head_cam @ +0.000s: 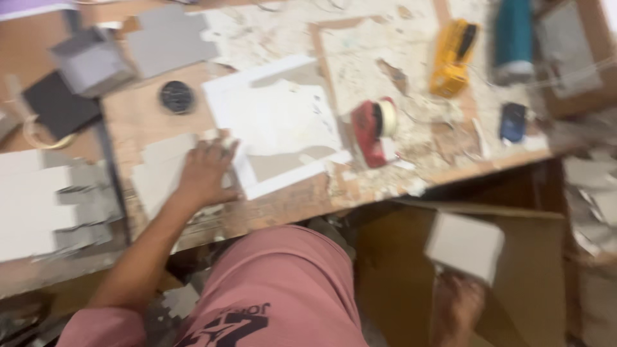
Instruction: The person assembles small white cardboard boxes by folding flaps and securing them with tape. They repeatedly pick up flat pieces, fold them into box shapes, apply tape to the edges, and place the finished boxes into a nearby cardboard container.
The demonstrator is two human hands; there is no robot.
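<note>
Head view: the left hand (204, 172) lies spread on grey card pieces (157, 173) beside a white sheet (276, 122). Below the workbench (308, 199), the right hand (457, 307) grips a grey box (464, 245).

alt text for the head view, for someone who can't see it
A person's left hand rests flat on grey card pieces on a worn wooden workbench, while the right hand holds a small grey box below its edge. A red tape dispenser sits nearby.
</note>
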